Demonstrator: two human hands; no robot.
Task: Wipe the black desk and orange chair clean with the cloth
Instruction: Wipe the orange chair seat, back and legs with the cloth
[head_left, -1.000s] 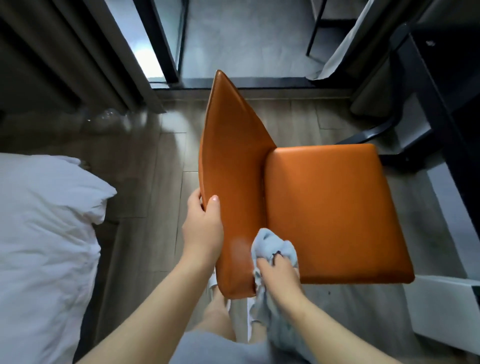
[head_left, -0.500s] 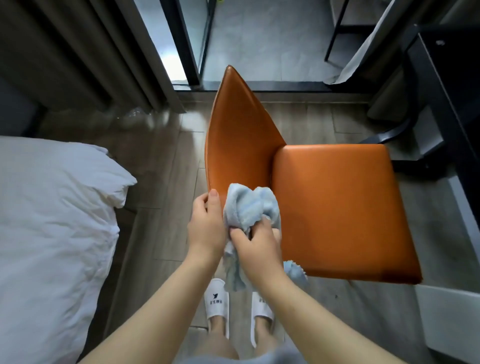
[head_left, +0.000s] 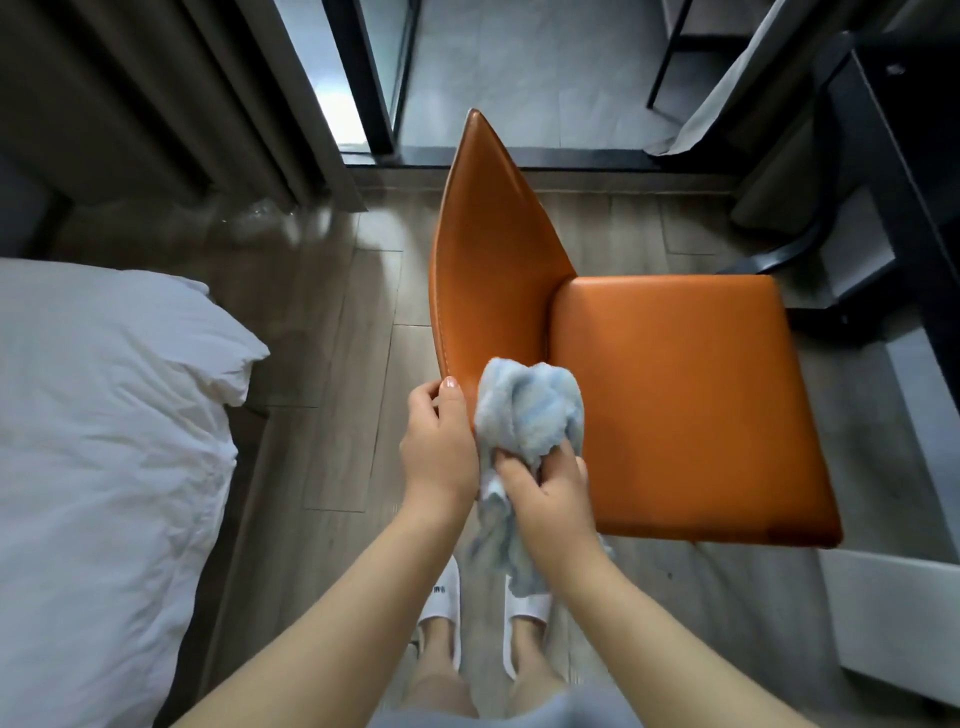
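Observation:
The orange chair (head_left: 675, 395) stands in front of me, its backrest on the left and its seat to the right. My left hand (head_left: 439, 441) grips the near edge of the backrest. My right hand (head_left: 545, 493) is closed on a bunched light blue cloth (head_left: 524, 410), which is pressed against the inner face of the backrest near its lower corner; a tail of cloth hangs below the hand. The black desk (head_left: 914, 171) runs along the right edge of the view, mostly cut off.
A bed with white bedding (head_left: 104, 431) fills the left. Grey curtains (head_left: 171, 104) and a glass door frame (head_left: 363, 78) are at the back. A white unit (head_left: 893, 618) sits at the lower right. My feet in white slippers (head_left: 441, 608) stand on wood flooring.
My right hand has carried the cloth up from the lower end of the backrest to higher on its inner face. The left hand stays on the backrest edge. The view has shifted.

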